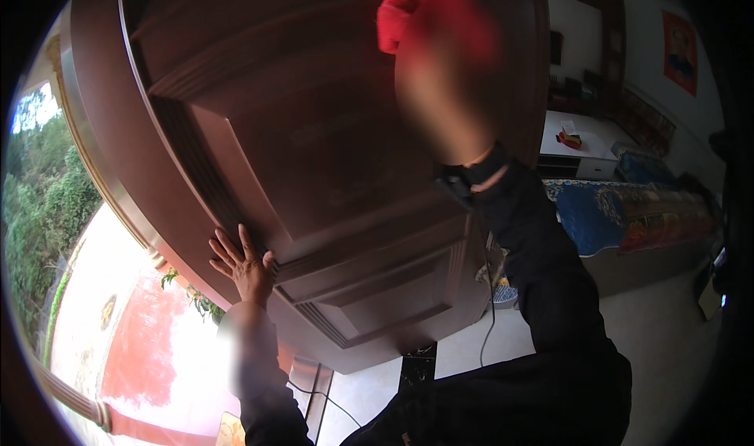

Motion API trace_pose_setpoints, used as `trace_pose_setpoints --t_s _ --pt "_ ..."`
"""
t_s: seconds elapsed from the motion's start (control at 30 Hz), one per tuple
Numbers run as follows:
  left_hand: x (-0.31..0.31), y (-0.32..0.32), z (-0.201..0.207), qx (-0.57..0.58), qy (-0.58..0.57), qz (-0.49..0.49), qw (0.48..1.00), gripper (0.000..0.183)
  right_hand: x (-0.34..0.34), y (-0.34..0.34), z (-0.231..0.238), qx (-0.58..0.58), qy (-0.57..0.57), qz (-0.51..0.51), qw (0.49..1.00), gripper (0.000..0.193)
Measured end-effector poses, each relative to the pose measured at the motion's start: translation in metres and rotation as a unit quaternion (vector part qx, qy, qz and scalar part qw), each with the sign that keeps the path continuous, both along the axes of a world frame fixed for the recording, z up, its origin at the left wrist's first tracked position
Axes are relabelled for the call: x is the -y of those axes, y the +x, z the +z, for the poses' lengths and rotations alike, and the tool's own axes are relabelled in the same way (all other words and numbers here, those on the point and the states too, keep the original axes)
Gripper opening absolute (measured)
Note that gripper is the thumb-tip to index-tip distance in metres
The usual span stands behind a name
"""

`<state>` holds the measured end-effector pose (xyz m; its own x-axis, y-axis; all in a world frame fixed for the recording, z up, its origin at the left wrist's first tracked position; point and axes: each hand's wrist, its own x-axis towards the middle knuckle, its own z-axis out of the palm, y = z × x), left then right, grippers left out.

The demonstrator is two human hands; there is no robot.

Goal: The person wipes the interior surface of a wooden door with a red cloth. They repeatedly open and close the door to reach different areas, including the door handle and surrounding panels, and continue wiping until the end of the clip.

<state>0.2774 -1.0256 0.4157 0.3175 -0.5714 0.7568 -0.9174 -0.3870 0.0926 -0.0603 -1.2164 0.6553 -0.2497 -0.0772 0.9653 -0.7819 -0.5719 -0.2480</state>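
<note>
We stood in the doorway of a home: a panelled wooden door (314, 155) opened onto a room with a couch under blue patterned covers (605, 210), a white cabinet (577, 151), a wall poster (679, 49), trees (39, 187) outside.

The left hand (243, 264) is open and flat, its fingers (225, 248) spread and pointing up. The right arm, in a dark sleeve, is lifted high; the right hand (448, 92) is blurred, so its grip cannot be told.
</note>
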Motion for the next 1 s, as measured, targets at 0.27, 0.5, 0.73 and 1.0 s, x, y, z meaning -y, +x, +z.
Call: trace_pose_setpoints --t_s 0.27,0.5,0.73,1.0 --pt "0.002 -0.001 0.000 -0.010 0.005 0.011 1.000 0.085 -0.060 0.066 0.002 -0.088 0.018 0.112 0.990 0.058" --pt "0.004 -0.004 0.003 0.007 0.004 0.039 0.999 0.083 -0.032 0.027 0.003 -0.217 -0.050 0.101 0.970 0.057" --pt "0.004 0.005 -0.006 0.003 -0.012 -0.011 1.000 0.088 0.005 -0.066 0.010 -0.109 0.028 0.037 0.993 0.042" --pt "0.001 0.002 -0.004 0.012 -0.011 -0.022 1.000 0.087 -0.013 -0.004 0.013 -0.088 -0.048 0.127 0.987 0.028"
